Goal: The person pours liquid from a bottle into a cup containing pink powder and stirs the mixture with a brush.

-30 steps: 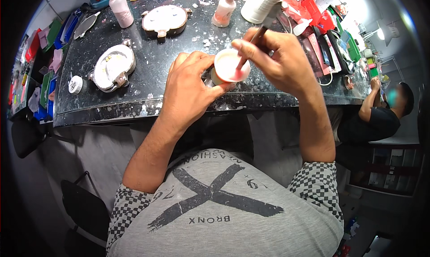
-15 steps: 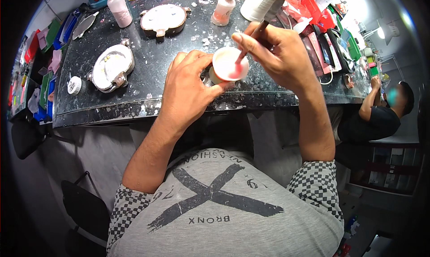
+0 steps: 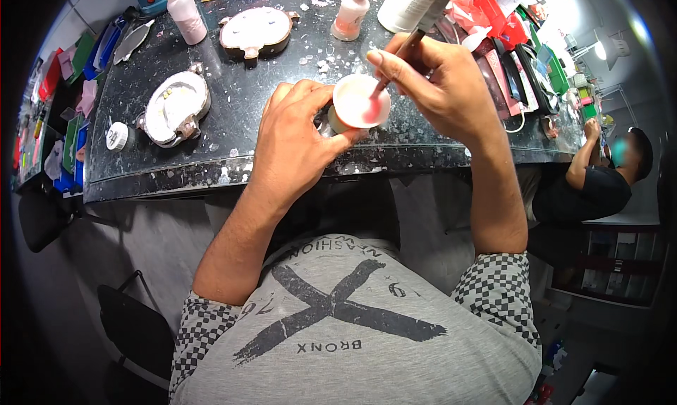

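My left hand (image 3: 293, 133) is wrapped round a small white cup (image 3: 343, 119), thumb and fingers on either side of it, just above the near part of the bench. Pink-and-white mixture shows inside the cup, with a deeper pink patch towards the right. My right hand (image 3: 444, 87) grips a dark, slim spatula (image 3: 409, 47) with a broad grey upper end. Its lower end slants down into the mixture, so the tip is hidden. To the left sits an opened dental flask half (image 3: 156, 112) filled with white plaster; another plaster-filled flask half (image 3: 255, 32) lies farther back.
Behind the cup stand a dropper-type bottle of pink liquid (image 3: 350, 17) and a large white container (image 3: 402, 6). A pale pink bottle (image 3: 186, 17) and a white cap (image 3: 118, 135) are on the left. Red and green trays (image 3: 504, 24) crowd the right. A co-worker (image 3: 599, 176) sits beyond.
The spatula has shifted very slightly within the cup, and the cup has moved a touch to the left. Both hands keep their hold.
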`<action>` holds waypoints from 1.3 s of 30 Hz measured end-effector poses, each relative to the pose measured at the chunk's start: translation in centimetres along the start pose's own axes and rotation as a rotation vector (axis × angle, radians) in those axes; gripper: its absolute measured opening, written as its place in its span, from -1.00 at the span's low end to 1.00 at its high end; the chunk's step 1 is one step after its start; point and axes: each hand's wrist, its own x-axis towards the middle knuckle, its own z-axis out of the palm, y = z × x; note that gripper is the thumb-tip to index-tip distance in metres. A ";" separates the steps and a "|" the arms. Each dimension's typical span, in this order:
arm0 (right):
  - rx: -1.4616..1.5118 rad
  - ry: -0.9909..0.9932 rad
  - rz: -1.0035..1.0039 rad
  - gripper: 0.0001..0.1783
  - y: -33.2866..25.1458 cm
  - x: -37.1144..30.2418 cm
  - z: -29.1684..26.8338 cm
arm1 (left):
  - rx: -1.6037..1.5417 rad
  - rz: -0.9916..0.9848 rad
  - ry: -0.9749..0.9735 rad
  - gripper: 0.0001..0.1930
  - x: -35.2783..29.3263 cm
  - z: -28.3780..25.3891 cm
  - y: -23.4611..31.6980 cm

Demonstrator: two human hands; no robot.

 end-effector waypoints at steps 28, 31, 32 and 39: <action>0.063 -0.258 -0.065 -0.62 -0.4 0.7 -1.2 | -0.011 0.006 -0.004 -0.51 0.0 0.0 -0.1; 0.011 -0.134 -0.244 -0.63 0.3 0.8 -0.6 | -0.013 0.007 -0.002 -0.51 0.1 0.1 0.0; -0.047 -0.053 -0.183 -0.62 0.2 0.7 -0.6 | -0.012 0.002 0.000 -0.50 0.1 0.0 0.1; -0.012 -0.118 -0.173 -0.58 -0.4 0.6 -0.4 | -0.008 0.002 -0.035 -0.51 0.1 -0.1 0.2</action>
